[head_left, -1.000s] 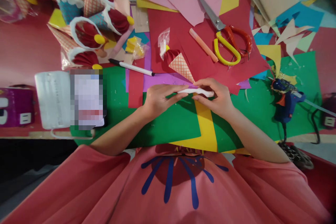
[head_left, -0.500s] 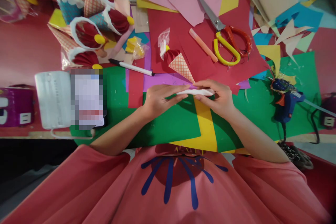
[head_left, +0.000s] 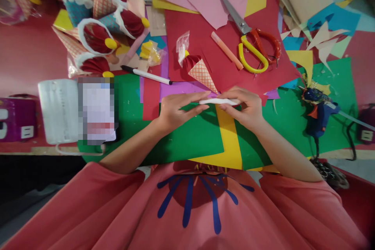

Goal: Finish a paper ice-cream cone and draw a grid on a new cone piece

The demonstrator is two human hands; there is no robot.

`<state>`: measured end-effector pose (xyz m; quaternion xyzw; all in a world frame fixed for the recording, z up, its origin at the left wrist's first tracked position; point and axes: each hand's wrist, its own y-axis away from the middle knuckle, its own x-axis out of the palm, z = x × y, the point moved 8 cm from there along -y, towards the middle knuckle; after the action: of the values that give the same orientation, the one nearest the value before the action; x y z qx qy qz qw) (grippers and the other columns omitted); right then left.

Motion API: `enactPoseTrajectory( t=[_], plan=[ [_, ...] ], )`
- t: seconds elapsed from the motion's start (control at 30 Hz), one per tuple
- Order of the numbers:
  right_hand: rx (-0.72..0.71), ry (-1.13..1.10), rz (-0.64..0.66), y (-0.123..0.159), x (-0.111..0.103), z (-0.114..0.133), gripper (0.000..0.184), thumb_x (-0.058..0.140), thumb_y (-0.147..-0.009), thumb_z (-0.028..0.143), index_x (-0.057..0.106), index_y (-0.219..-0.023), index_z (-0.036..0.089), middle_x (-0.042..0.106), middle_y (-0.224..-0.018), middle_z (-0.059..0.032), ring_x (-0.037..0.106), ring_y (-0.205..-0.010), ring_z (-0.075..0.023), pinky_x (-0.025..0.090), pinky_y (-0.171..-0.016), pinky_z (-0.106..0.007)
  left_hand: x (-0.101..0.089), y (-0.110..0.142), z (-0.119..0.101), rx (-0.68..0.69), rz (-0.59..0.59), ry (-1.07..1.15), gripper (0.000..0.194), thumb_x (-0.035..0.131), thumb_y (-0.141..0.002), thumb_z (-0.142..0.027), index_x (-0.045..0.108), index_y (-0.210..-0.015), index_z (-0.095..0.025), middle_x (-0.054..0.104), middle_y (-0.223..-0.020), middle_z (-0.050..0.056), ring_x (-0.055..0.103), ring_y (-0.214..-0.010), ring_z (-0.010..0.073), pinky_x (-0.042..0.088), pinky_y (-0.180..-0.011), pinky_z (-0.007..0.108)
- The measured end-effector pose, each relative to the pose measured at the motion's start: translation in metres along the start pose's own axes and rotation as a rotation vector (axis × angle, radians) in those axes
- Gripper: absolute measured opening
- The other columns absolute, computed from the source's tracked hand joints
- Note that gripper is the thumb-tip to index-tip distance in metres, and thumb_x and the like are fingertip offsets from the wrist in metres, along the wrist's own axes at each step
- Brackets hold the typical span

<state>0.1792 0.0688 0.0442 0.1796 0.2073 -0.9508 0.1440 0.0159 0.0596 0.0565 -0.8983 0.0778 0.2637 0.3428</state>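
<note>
A thin roll of white clay [head_left: 218, 101] lies level between my two hands, above the green sheet. My right hand [head_left: 246, 107] pinches its right end between thumb and fingers. At the other end, my left hand [head_left: 174, 111] has its thumb below and its fingers above the roll, holding it loosely around the tip. Just beyond my fingers lies a small checked paper cone [head_left: 203, 75] with a dark red pleated top [head_left: 191, 62] and a bit of yellow. A small clear plastic wrapper [head_left: 183, 43] with something white inside touches it.
Scissors [head_left: 244, 29] and an orange tube [head_left: 227, 50] lie on red paper. A marker [head_left: 150, 76] is left of them. Finished cones [head_left: 96, 37] crowd the upper left. A phone [head_left: 98, 109] is at left, a glue gun [head_left: 318, 111] at right, paper scraps [head_left: 328, 41] behind.
My left hand has shifted slightly left, so more of the clay roll's left tip shows. My right hand has barely moved. Other objects stay where they were.
</note>
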Motion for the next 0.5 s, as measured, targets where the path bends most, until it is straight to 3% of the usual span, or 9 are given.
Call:
enactPoseTrajectory(
  t=[0.17, 0.3, 0.4, 0.5],
  plan=[
    [0.049, 0.004, 0.015, 0.0007, 0.0001, -0.0056, 0.022, 0.067, -0.087, 0.039, 0.074, -0.095, 0.021, 0.075, -0.083, -0.0028, 0.066, -0.071, -0.0136, 0.052, -0.064, -0.026, 0.0019, 0.0012, 0.0079, -0.077, 0.031, 0.001, 0.024, 0.063, -0.09, -0.044, 0.078, -0.089, -0.026, 0.079, -0.082, -0.001, 0.075, -0.068, 0.0134, 0.059, -0.059, 0.018],
    [0.101, -0.035, 0.014, 0.0018, 0.0, -0.0084, 0.023, 0.068, -0.087, 0.04, 0.074, -0.098, 0.021, 0.077, -0.09, -0.0033, 0.069, -0.075, -0.0139, 0.054, -0.067, -0.026, 0.0, 0.0015, 0.0084, -0.071, 0.028, 0.043, 0.021, 0.065, -0.089, -0.045, 0.078, -0.092, -0.028, 0.079, -0.082, -0.001, 0.075, -0.068, 0.0139, 0.06, -0.06, 0.019],
    [0.133, -0.071, 0.032, 0.0025, 0.0012, -0.0102, 0.024, 0.065, -0.089, 0.041, 0.075, -0.094, 0.02, 0.077, -0.089, -0.0037, 0.07, -0.076, -0.0137, 0.054, -0.067, -0.025, -0.0006, 0.0011, 0.0089, -0.079, 0.026, 0.029, 0.032, 0.067, -0.085, -0.051, 0.076, -0.101, -0.025, 0.079, -0.09, 0.002, 0.076, -0.071, 0.0133, 0.059, -0.064, 0.018],
    [0.132, -0.092, 0.042, 0.0024, 0.0016, -0.0106, 0.024, 0.065, -0.089, 0.04, 0.074, -0.094, 0.018, 0.077, -0.089, -0.004, 0.07, -0.076, -0.0131, 0.052, -0.066, -0.024, 0.0, 0.0005, 0.0082, -0.08, 0.02, -0.003, 0.029, 0.064, -0.088, -0.048, 0.077, -0.097, -0.023, 0.079, -0.089, 0.001, 0.075, -0.07, 0.0123, 0.059, -0.064, 0.016]
  ],
)
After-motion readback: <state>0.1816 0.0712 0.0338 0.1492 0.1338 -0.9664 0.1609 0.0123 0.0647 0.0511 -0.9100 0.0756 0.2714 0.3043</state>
